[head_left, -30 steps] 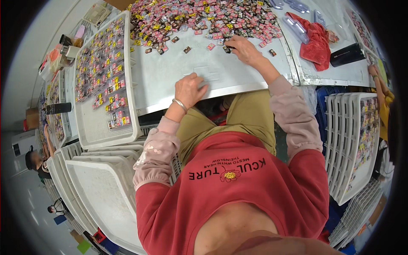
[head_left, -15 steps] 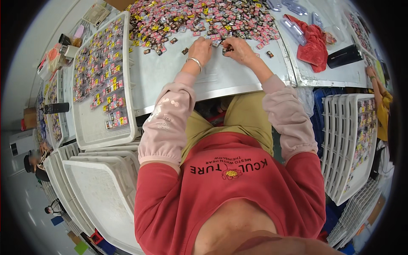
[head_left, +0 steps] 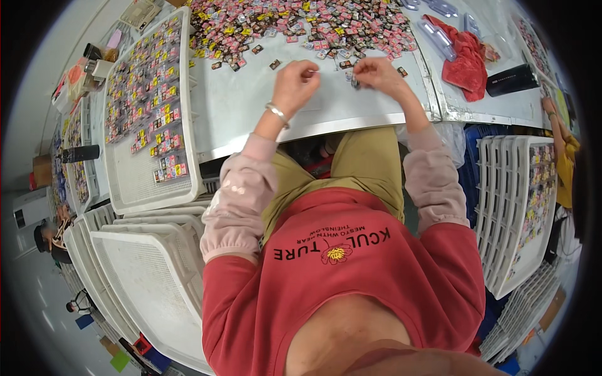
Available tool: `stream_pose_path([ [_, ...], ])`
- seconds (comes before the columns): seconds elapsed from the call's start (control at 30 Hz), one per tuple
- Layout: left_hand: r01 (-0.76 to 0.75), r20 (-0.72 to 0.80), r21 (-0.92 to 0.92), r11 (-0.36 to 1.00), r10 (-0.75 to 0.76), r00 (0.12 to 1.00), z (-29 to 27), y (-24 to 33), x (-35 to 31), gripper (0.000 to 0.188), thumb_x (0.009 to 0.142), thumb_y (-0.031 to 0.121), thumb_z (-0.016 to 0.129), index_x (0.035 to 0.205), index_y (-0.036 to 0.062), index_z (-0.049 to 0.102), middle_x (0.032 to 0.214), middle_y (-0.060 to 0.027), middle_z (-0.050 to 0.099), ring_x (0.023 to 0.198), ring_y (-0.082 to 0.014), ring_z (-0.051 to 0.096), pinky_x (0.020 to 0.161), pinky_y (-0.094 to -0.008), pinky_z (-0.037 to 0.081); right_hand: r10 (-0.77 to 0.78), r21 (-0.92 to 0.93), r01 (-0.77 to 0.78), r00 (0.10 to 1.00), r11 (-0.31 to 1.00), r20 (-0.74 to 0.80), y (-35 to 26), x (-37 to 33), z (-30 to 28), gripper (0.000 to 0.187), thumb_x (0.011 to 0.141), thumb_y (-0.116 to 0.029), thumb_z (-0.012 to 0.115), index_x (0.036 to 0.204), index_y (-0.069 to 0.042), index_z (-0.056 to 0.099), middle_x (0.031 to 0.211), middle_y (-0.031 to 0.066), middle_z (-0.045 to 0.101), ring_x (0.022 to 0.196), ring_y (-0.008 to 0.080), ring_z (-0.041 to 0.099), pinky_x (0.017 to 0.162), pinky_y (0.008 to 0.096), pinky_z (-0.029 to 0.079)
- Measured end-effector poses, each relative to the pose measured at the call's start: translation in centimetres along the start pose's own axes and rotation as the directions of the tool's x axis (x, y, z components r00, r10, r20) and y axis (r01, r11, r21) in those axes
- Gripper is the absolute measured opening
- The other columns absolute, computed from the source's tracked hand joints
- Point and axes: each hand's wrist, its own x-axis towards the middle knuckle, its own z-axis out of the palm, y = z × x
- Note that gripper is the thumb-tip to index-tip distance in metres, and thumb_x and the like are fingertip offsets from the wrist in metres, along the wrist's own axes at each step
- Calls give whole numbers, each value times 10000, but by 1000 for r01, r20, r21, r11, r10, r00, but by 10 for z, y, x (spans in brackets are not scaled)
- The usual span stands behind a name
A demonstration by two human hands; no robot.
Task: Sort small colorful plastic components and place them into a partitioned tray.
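My left hand (head_left: pixel 296 83) is raised over the pale tabletop (head_left: pixel 251 116), fingers curled and thumb pressed against them; whatever they may pinch is too small to make out. To its right, my right hand (head_left: pixel 381 75) is closed at the fingertips on a small dark piece (head_left: pixel 355 83), slightly blurred. Just beyond both hands spreads a large heap of small printed pieces (head_left: pixel 295 31) in pink, black, yellow and white. A few loose ones lie at its near edge, among them a dark piece (head_left: pixel 274 64) by my left hand and another (head_left: pixel 402 71) beyond my right.
A white mesh tray (head_left: pixel 150 191) with rows of joined pieces stands at the left, above stacked trays (head_left: pixel 141 269). On the right lie a red cloth (head_left: pixel 465 72), clear plastic cases (head_left: pixel 439 41) and a black box (head_left: pixel 513 81). More stacked trays (head_left: pixel 501 207) stand lower right.
My hands have drawn apart and back from the heap's edge, the left to the lower left, the right to the right. The small dark piece stays with my right hand.
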Motion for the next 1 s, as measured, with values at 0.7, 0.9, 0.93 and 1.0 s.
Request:
stream_pose_path([
  [0.7,-334,153,424,841,297,942,4,-25,-37,414,749,320,692,1088,96,614,985,-73,566,918,-272,510,757,-389,405,-228,-721,171,973,671,18,13,-30,-1,236,722,-100,689,950,-49,657,963,120,574,876,309,589,763,391,489],
  [0.9,-375,202,402,835,319,926,15,-5,-9,406,742,217,698,1102,53,606,1045,-110,578,965,-310,529,823,-395,434,-406,-688,266,913,676,-46,15,-44,40,322,654,-86,752,956,-34,652,921,119,575,853,306,583,751,375,486],
  [0.93,-372,314,337,865,269,910,18,-9,-3,381,741,177,693,1088,44,609,1025,-116,585,942,-313,546,815,-392,448,-437,-676,275,896,684,-78,14,-41,48,312,649,-81,744,945,-45,655,887,127,580,851,320,573,767,389,478],
  [1.0,-370,429,271,889,233,873,22,-16,2,359,739,137,687,1074,34,612,1004,-122,592,919,-316,564,808,-388,462,-449,-695,275,890,664,-77,17,-30,64,307,648,-78,742,941,-48,653,886,119,586,858,317,573,768,394,477],
])
